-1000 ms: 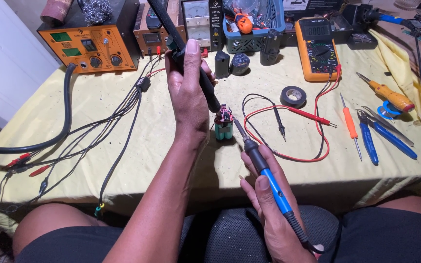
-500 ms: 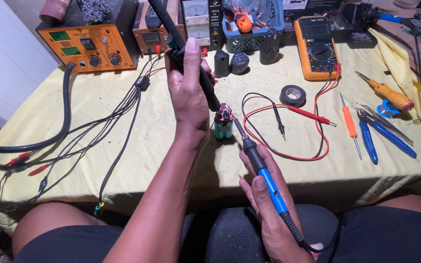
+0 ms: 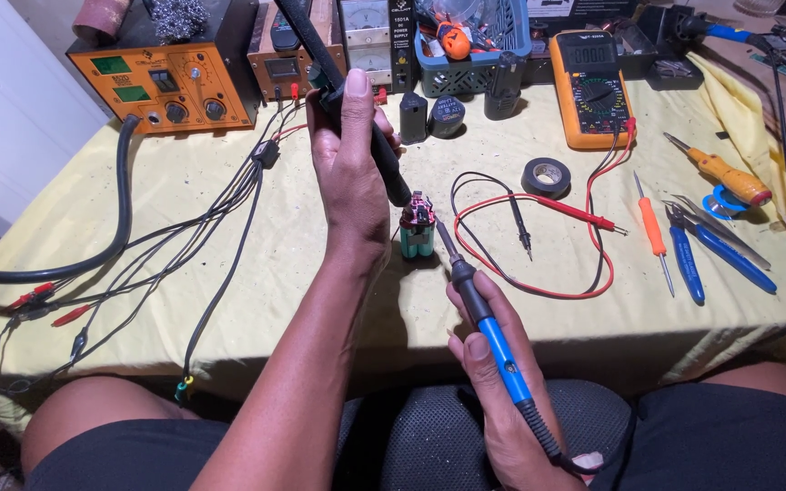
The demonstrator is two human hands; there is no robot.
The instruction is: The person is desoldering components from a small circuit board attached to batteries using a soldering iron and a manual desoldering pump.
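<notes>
While a small green battery pack [image 3: 418, 235], cylindrical cells w/ a red-and-black top, stood upright on the wrinkled yellow cloth [image 3: 229, 273], both hands worked at it. Left hand [image 3: 349, 173] was closed round a black hot-air wand [image 3: 384, 164], its nozzle slanting down to just left of the pack's top. Right hand [image 3: 493, 382], nearer than the pack, gripped a blue-handled soldering iron [image 3: 479, 318], metal tip at the pack's right edge. Roll of black tape [image 3: 546, 175] lay well right of the pack, beyond looping red and black probe leads [image 3: 539, 245].
</notes>
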